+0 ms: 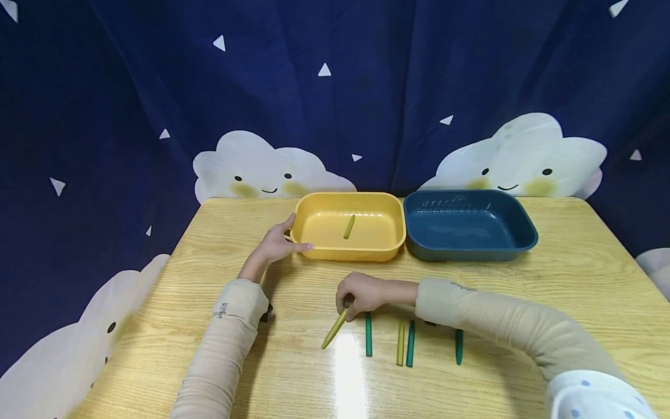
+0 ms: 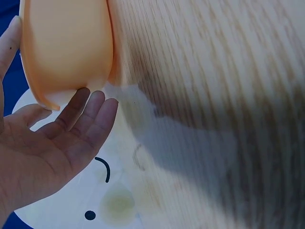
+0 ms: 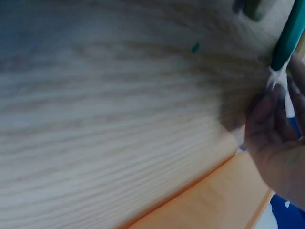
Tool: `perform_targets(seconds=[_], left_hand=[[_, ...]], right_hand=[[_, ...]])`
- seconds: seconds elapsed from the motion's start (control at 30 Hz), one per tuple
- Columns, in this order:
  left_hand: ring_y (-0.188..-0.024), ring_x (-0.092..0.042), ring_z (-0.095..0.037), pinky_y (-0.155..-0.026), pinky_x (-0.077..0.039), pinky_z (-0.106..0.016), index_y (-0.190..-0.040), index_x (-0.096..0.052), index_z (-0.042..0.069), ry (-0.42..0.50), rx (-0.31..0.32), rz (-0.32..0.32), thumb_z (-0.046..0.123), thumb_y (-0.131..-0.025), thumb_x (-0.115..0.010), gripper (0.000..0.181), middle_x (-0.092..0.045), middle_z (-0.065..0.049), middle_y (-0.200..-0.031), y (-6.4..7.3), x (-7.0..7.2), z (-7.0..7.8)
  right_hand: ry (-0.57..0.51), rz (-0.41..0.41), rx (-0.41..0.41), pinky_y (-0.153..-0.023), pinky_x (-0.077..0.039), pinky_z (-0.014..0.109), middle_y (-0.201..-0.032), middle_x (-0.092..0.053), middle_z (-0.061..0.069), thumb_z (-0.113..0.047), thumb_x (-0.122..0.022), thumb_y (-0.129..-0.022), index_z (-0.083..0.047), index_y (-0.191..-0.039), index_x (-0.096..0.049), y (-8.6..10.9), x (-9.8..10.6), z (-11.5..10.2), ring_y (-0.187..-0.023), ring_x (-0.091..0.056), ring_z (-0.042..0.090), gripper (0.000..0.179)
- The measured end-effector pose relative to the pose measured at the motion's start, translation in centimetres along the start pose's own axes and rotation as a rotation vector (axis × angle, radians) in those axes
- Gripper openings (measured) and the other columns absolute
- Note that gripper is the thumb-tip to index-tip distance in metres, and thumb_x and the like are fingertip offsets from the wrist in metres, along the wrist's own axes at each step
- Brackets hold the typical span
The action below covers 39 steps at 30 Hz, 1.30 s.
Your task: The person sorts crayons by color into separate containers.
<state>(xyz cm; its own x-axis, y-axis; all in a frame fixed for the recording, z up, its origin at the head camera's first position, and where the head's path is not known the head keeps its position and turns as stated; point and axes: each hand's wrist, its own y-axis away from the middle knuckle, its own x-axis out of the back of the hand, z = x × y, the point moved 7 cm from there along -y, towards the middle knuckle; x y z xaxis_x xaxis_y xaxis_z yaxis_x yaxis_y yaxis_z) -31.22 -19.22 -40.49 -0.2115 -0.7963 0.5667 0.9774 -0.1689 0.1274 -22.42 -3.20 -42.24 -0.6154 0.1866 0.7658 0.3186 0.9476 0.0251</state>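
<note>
My left hand (image 1: 274, 241) holds the left end of a yellow tub (image 1: 345, 254), thumb along the front rim and fingers against the end wall. In the left wrist view, its fingertips (image 2: 97, 98) touch the tub's outside. One yellow crayon (image 1: 349, 227) lies inside that tub. Between thumb and fingers, my right hand (image 1: 363, 292) pinches a second yellow crayon (image 1: 334, 330), slanting down toward the table. Close to this hand lies a green crayon (image 1: 369, 337). Farther right are another yellow crayon (image 1: 400, 344), a green one (image 1: 410, 344) beside it, and a green crayon (image 1: 459, 347) partly under the forearm.
A dark blue tub (image 1: 471, 255) stands against the yellow tub's right side. Both are near the back edge of the wooden table (image 1: 293, 372). Behind hangs a navy curtain (image 1: 335, 116) with clouds and white triangles.
</note>
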Motion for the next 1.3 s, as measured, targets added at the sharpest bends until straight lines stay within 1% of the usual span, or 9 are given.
perform_targets(seconds=[0.13,0.27,0.47,0.57,0.63,0.77,0.97,1.1,1.3], left_hand=[[-0.098,-0.055,-0.030,-0.087,-0.045,-0.037,-0.144,-0.010,0.000,-0.002,-0.002,-0.001,0.021,-0.074,-0.076,0.099,-0.046,-0.024,-0.126,0.1,0.0,0.0],[-0.099,-0.054,-0.030,-0.088,-0.044,-0.037,-0.144,-0.010,0.001,0.011,0.006,0.001,0.020,-0.074,-0.077,0.099,-0.046,-0.024,-0.126,0.1,0.0,-0.1],[-0.099,-0.055,-0.030,-0.088,-0.044,-0.037,-0.144,-0.010,0.000,0.013,0.008,-0.005,0.021,-0.074,-0.077,0.099,-0.045,-0.024,-0.127,0.1,-0.1,-0.3],[-0.098,-0.055,-0.029,-0.087,-0.045,-0.036,-0.145,-0.010,0.001,0.018,0.018,-0.007,0.020,-0.074,-0.077,0.099,-0.045,-0.023,-0.127,0.1,-0.1,-0.4],[-0.097,-0.055,-0.029,-0.086,-0.045,-0.036,-0.145,-0.010,0.003,0.027,0.021,-0.009,0.020,-0.074,-0.077,0.099,-0.046,-0.022,-0.125,0.0,-0.1,-0.4],[-0.098,-0.055,-0.029,-0.085,-0.046,-0.036,-0.145,-0.009,0.003,0.031,0.023,-0.009,0.020,-0.074,-0.077,0.099,-0.047,-0.022,-0.124,0.1,-0.1,-0.3],[-0.100,-0.055,-0.031,-0.088,-0.045,-0.037,-0.145,-0.009,0.002,0.027,0.013,-0.012,0.020,-0.074,-0.076,0.099,-0.044,-0.024,-0.127,0.1,-0.1,-0.1],[-0.101,-0.054,-0.031,-0.087,-0.045,-0.038,-0.145,-0.009,0.001,0.017,0.008,-0.014,0.021,-0.074,-0.076,0.099,-0.043,-0.025,-0.129,0.1,-0.1,0.0],[-0.102,-0.053,-0.031,-0.088,-0.044,-0.038,-0.144,-0.010,0.001,0.015,-0.001,-0.013,0.021,-0.074,-0.076,0.098,-0.043,-0.024,-0.130,0.0,0.0,0.1]], right_hand=[[-0.082,0.028,0.062,-0.054,-0.045,0.016,-0.064,-0.063,-0.002,-0.004,-0.074,-0.073,-0.004,-0.076,-0.070,0.3,1.2,-0.4,-0.057,-0.051,-0.002,0.005],[-0.139,0.116,0.081,-0.055,-0.047,0.018,-0.067,-0.065,-0.002,-0.004,-0.074,-0.074,-0.004,-0.077,-0.070,0.5,3.3,-0.7,-0.060,-0.052,-0.001,0.005],[-0.189,0.332,0.015,-0.057,-0.048,0.024,-0.070,-0.064,-0.002,-0.004,-0.073,-0.075,-0.005,-0.081,-0.071,1.3,7.2,0.2,-0.063,-0.055,0.007,0.006],[-0.217,0.447,-0.041,-0.058,-0.047,0.025,-0.070,-0.064,-0.001,-0.004,-0.072,-0.076,-0.002,-0.083,-0.071,1.7,9.1,0.8,-0.063,-0.055,0.011,0.007],[-0.235,0.516,-0.089,-0.056,-0.045,0.025,-0.071,-0.064,0.001,-0.006,-0.072,-0.077,-0.002,-0.084,-0.071,1.8,10.3,1.2,-0.061,-0.052,0.013,0.008],[-0.265,0.626,-0.165,-0.054,-0.042,0.024,-0.074,-0.066,0.005,-0.008,-0.071,-0.078,-0.001,-0.086,-0.071,1.9,12.3,2.2,-0.060,-0.052,0.016,0.011],[-0.237,0.701,-0.229,-0.054,-0.041,0.023,-0.074,-0.065,0.004,-0.010,-0.072,-0.078,-0.001,-0.087,-0.071,1.4,14.7,3.5,-0.062,-0.051,0.014,0.013],[-0.229,0.738,-0.244,-0.054,-0.041,0.023,-0.074,-0.065,0.005,-0.009,-0.073,-0.077,0.001,-0.088,-0.071,0.8,16.2,4.0,-0.062,-0.051,0.014,0.015],[-0.216,0.802,-0.314,-0.059,-0.044,0.023,-0.077,-0.066,0.007,-0.012,-0.073,-0.077,-0.001,-0.090,-0.071,0.0,18.2,4.7,-0.068,-0.055,0.015,0.017]])
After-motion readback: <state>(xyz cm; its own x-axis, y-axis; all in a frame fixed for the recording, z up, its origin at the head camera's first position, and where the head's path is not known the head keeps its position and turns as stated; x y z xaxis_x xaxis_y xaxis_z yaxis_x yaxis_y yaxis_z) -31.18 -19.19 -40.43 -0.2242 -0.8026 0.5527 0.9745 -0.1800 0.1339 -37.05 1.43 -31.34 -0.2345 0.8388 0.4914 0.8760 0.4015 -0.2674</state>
